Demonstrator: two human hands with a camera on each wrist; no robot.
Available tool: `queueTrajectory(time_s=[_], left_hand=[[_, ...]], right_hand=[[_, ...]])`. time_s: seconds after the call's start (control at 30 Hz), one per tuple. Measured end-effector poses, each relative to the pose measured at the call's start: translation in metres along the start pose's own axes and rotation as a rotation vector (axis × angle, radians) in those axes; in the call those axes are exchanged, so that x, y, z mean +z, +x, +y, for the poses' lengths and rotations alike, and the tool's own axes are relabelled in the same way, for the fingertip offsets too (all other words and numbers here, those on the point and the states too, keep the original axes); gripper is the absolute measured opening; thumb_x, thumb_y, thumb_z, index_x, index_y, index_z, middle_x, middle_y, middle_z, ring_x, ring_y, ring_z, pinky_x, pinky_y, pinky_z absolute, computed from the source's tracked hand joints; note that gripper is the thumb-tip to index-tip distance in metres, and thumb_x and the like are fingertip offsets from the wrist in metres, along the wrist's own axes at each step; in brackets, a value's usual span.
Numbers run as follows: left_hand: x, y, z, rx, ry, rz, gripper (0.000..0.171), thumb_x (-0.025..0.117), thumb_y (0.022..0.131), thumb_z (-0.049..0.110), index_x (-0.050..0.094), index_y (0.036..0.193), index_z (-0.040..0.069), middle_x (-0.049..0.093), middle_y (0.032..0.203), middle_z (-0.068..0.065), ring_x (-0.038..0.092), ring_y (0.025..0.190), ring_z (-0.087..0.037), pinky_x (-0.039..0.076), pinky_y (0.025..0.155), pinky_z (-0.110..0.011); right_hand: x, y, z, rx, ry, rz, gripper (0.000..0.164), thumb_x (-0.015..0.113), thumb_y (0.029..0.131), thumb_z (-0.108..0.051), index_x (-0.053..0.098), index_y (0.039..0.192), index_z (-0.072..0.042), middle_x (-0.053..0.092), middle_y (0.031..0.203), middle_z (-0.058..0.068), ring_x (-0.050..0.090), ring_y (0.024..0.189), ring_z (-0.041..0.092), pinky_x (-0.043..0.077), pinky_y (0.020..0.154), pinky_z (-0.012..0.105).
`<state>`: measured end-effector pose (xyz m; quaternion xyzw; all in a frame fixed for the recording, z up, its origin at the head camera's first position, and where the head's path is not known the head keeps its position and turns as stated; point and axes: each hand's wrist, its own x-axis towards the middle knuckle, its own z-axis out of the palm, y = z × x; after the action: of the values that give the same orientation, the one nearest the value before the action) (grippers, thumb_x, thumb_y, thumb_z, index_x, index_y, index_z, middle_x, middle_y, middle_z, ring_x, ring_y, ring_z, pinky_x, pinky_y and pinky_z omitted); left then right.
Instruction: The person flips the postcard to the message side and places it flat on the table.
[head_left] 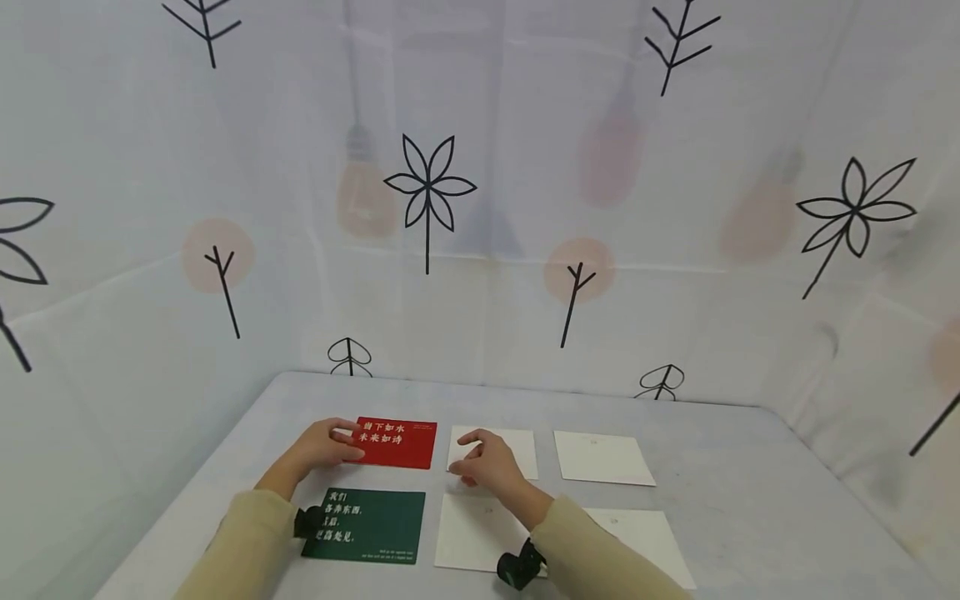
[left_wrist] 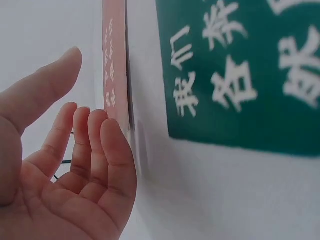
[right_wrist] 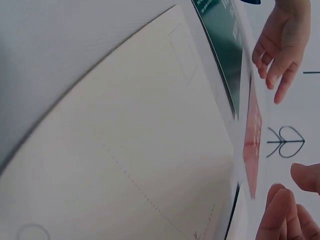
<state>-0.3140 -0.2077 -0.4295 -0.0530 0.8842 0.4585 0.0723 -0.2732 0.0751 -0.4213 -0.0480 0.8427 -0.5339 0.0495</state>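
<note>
My left hand (head_left: pixel 321 446) is at the left edge of a red postcard (head_left: pixel 408 446) with white characters, fingers loosely bent. In the left wrist view a gap shows between its thumb and fingers (left_wrist: pixel 112 155), with nothing held; whether the fingertips touch the card, I cannot tell. Below the red one lies a green postcard (head_left: pixel 386 525), its left side partly covered by the left wrist camera. My right hand (head_left: pixel 491 467) hovers over a white postcard (head_left: pixel 517 450) in the back row, fingers relaxed and holding nothing. Another white postcard (head_left: pixel 468 533) lies under the right forearm.
Further white postcards lie to the right, one at the back (head_left: pixel 603 458) and one in front (head_left: pixel 645 542), partly behind the right sleeve. All rest flat in two rows on the white-covered table (head_left: pixel 735 492). A patterned white cloth (head_left: pixel 487 317) hangs behind.
</note>
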Motion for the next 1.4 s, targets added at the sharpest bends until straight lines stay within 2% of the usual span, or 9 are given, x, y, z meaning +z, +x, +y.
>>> queueTrajectory(time_s=[0.37,0.63,0.83,1.0,1.1,1.27,1.4], left_hand=[[-0.008,0.012,-0.006,-0.048,0.045,-0.017,0.062,0.078,0.074,0.015,0.049,0.127,0.001,0.057,0.107,-0.017,0.054,0.09,-0.028,0.051,0.074,-0.037],[-0.013,0.015,-0.002,-0.06,0.086,-0.098,0.07,0.076,0.074,0.01,0.042,0.135,0.004,0.057,0.107,-0.016,0.053,0.094,-0.029,0.045,0.082,-0.045],[-0.015,0.019,0.001,-0.093,0.11,-0.144,0.075,0.076,0.074,0.007,0.038,0.138,0.008,0.053,0.105,-0.015,0.05,0.097,-0.03,0.042,0.087,-0.049],[-0.013,0.025,0.005,-0.105,0.174,-0.164,0.077,0.076,0.074,0.006,0.036,0.14,0.009,0.052,0.111,-0.02,0.047,0.104,-0.034,0.037,0.093,-0.054],[-0.013,0.028,0.009,-0.122,0.188,-0.177,0.077,0.074,0.075,0.003,0.035,0.141,0.008,0.049,0.115,-0.023,0.044,0.106,-0.036,0.035,0.095,-0.055],[-0.013,0.026,0.015,-0.185,0.165,-0.196,0.08,0.072,0.076,0.001,0.03,0.143,0.008,0.043,0.122,-0.027,0.038,0.111,-0.039,0.033,0.097,-0.055],[-0.015,0.025,0.019,-0.212,0.151,-0.199,0.081,0.072,0.075,0.0,0.031,0.143,0.01,0.037,0.127,-0.028,0.035,0.113,-0.041,0.04,0.093,-0.051]], right_hand=[[0.018,0.018,-0.002,0.019,0.015,0.004,0.038,0.073,0.079,-0.009,0.056,0.111,0.0,0.057,0.069,0.005,0.056,0.054,0.015,0.053,0.059,0.027],[0.03,0.033,-0.005,0.073,0.037,0.014,0.04,0.074,0.078,-0.01,0.055,0.113,-0.004,0.056,0.074,0.006,0.056,0.057,0.017,0.052,0.059,0.027],[0.035,0.044,-0.003,0.098,0.001,0.003,0.044,0.075,0.077,-0.012,0.054,0.116,-0.006,0.055,0.075,0.006,0.055,0.057,0.017,0.05,0.056,0.025],[0.037,0.052,-0.003,0.099,0.001,-0.002,0.048,0.076,0.076,-0.011,0.052,0.118,-0.007,0.055,0.077,0.007,0.055,0.059,0.018,0.05,0.056,0.026],[0.04,0.056,-0.001,0.102,-0.009,-0.01,0.051,0.077,0.075,-0.01,0.051,0.119,-0.007,0.056,0.078,0.007,0.055,0.061,0.019,0.051,0.057,0.027],[0.044,0.061,0.003,0.12,-0.045,-0.035,0.064,0.078,0.073,-0.009,0.046,0.129,-0.005,0.056,0.083,0.007,0.057,0.065,0.019,0.053,0.062,0.03],[0.044,0.063,0.003,0.137,-0.085,-0.041,0.073,0.08,0.071,-0.009,0.043,0.134,-0.004,0.057,0.093,0.01,0.055,0.074,0.021,0.053,0.071,0.035]])
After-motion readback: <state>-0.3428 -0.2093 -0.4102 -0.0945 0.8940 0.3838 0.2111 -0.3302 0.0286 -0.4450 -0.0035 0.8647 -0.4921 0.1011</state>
